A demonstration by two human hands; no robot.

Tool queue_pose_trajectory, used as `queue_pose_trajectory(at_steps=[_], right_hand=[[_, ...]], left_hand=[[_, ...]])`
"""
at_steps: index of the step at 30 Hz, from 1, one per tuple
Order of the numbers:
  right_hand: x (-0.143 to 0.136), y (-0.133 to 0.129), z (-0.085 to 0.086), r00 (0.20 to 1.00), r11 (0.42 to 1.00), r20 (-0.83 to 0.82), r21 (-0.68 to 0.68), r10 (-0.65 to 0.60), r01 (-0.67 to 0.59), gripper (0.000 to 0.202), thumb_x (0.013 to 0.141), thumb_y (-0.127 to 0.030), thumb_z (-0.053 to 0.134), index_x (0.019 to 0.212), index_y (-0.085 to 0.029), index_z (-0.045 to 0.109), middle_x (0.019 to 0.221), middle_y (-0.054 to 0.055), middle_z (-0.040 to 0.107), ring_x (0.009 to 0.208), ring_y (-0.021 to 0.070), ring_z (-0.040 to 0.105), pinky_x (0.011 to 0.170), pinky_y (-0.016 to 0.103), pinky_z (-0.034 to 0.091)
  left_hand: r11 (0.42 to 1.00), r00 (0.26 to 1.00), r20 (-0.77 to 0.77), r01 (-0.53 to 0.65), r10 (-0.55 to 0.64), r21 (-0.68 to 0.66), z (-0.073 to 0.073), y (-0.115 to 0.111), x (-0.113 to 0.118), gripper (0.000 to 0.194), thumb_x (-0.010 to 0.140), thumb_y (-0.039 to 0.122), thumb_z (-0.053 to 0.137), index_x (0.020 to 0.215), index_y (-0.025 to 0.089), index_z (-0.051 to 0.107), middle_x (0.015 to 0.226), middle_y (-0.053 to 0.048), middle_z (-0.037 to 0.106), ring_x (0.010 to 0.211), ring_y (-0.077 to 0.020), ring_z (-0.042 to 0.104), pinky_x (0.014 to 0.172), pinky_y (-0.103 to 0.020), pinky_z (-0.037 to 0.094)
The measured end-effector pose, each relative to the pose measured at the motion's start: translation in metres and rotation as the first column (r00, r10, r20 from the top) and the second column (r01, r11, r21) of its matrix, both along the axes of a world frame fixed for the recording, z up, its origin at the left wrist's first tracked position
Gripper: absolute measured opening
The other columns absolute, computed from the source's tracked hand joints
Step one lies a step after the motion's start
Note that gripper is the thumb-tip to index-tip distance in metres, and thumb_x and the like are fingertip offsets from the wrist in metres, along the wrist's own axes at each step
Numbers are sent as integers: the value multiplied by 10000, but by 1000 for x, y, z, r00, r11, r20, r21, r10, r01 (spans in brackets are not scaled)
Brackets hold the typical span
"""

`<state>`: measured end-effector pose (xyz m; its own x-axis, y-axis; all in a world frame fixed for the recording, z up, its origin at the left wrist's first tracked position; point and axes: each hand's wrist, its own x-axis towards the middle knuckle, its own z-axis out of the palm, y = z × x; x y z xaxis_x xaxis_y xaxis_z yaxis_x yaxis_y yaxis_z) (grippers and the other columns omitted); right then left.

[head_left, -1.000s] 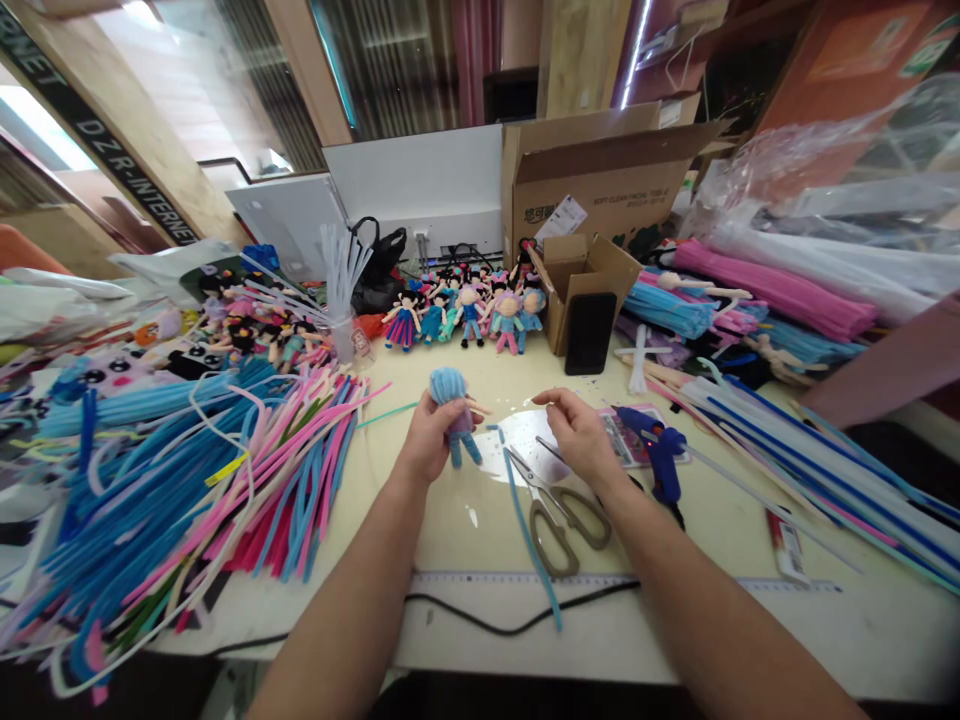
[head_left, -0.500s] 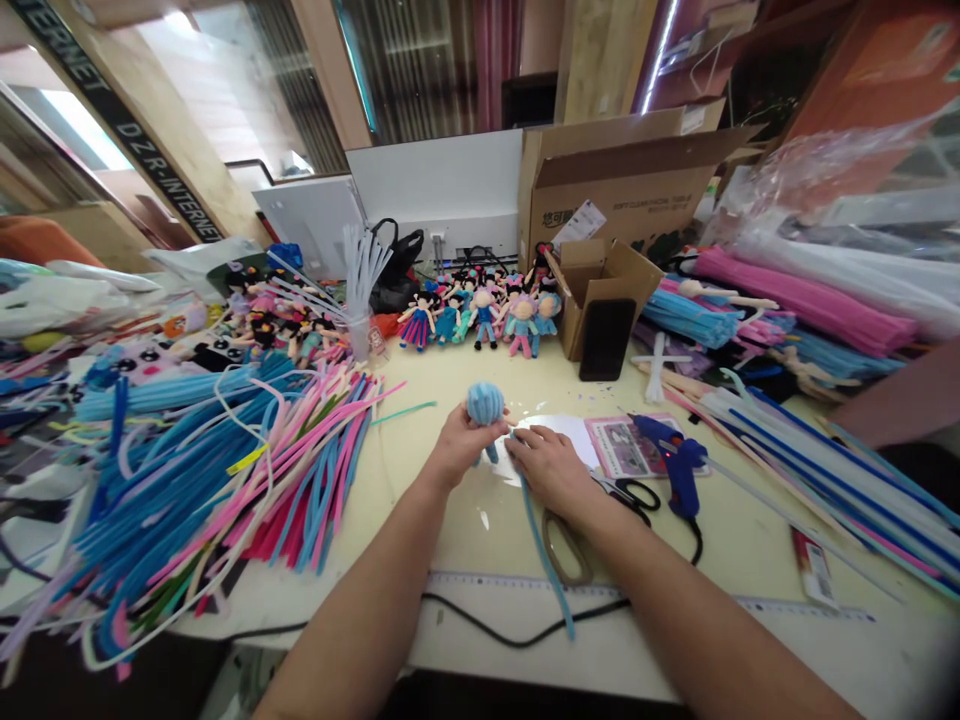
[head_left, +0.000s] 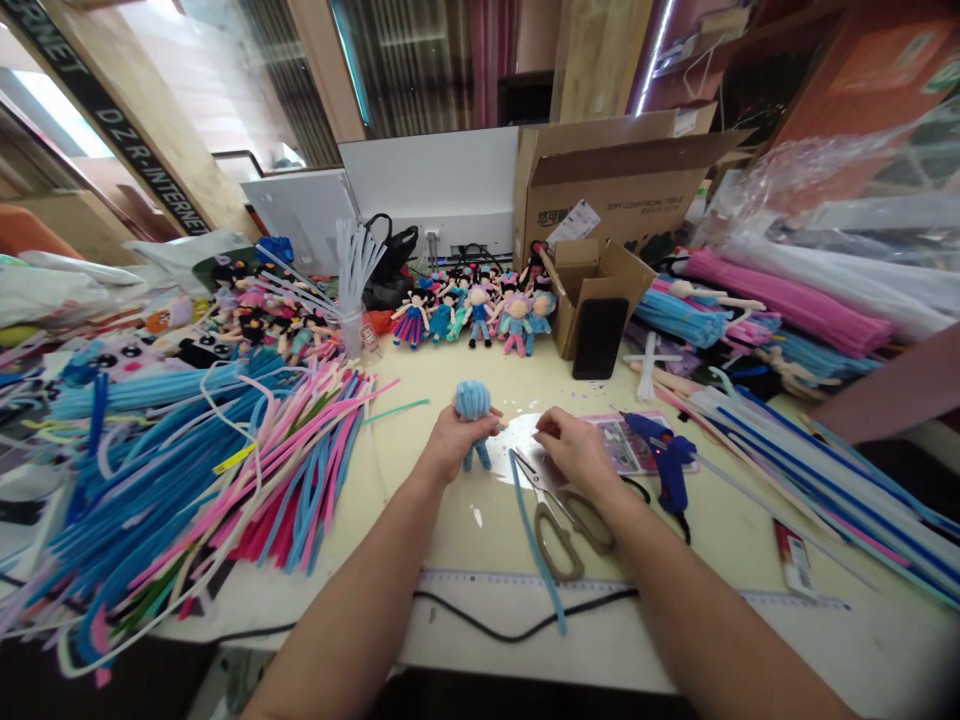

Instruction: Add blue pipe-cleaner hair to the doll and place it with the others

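A small doll [head_left: 473, 400] with a round light-blue head and blue legs is gripped in my left hand [head_left: 448, 440], upright above the table. My right hand [head_left: 574, 447] is off to its right, over a white sheet [head_left: 517, 436], thumb and fingertips pinched together. Whatever is between those fingertips, if anything, is too small to make out. Below the hands lie scissors [head_left: 559, 545] with tan handles, their blades slightly apart. A blue pipe cleaner [head_left: 534, 540] runs along their left side, apart from both hands.
Bundles of coloured pipe cleaners [head_left: 187, 480] cover the left side. A blue glue gun [head_left: 667, 460], more pipe cleaners [head_left: 810, 470] and a ruler [head_left: 480, 580] lie to the right and front. Finished dolls [head_left: 480, 310], a black phone [head_left: 600, 338] and cardboard boxes [head_left: 622, 180] stand behind.
My right hand has let go of the blue pipe cleaner and risen to the right, its fingers now pinched, uncovering the scissors. The doll stays in my left hand, its legs showing more.
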<state>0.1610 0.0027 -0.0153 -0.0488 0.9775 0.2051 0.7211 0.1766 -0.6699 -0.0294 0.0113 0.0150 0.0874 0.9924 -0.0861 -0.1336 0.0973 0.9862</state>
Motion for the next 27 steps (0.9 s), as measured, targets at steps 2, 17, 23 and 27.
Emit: queue_pose_trajectory(at_steps=[2, 17, 23, 27], right_hand=[[2, -1, 4, 992, 1000, 124, 2, 8, -8, 131, 799, -247, 563, 712, -210, 653, 688, 30, 679, 660, 185, 606, 615, 281, 391], [76, -112, 22, 997, 988, 38, -135, -66, 70, 291, 828, -468, 519, 689, -218, 568, 606, -18, 569, 583, 154, 517, 565, 259, 384], [126, -112, 1, 867, 868, 47, -16, -495, 496, 395, 692, -584, 611, 796, -208, 553, 669, -3, 582, 586, 176, 543, 558, 282, 395], [121, -79, 8, 899, 901, -76, -90, -430, 424, 498, 664, -535, 643, 1002, -172, 592, 771, 35, 657, 663, 213, 615, 616, 309, 444]], left_hand=[[1000, 1000, -1, -3, 3, 1, 0, 0, 0, 293, 554, 290, 783, 757, 107, 678, 707, -53, 672, 596, -142, 592, 611, -288, 470], [995, 995, -3, 101, -101, 28, -3, 2, -2, 320, 557, 313, 764, 780, 103, 675, 736, -77, 694, 628, -152, 589, 626, -289, 461], [989, 990, 5, 143, -143, 24, 4, -2, 7, 318, 552, 313, 777, 766, 102, 672, 733, -75, 696, 628, -141, 591, 636, -284, 455], [975, 975, -31, 221, -221, 7, 14, -6, 13, 338, 547, 318, 791, 770, 101, 658, 745, -84, 698, 629, -144, 602, 633, -283, 452]])
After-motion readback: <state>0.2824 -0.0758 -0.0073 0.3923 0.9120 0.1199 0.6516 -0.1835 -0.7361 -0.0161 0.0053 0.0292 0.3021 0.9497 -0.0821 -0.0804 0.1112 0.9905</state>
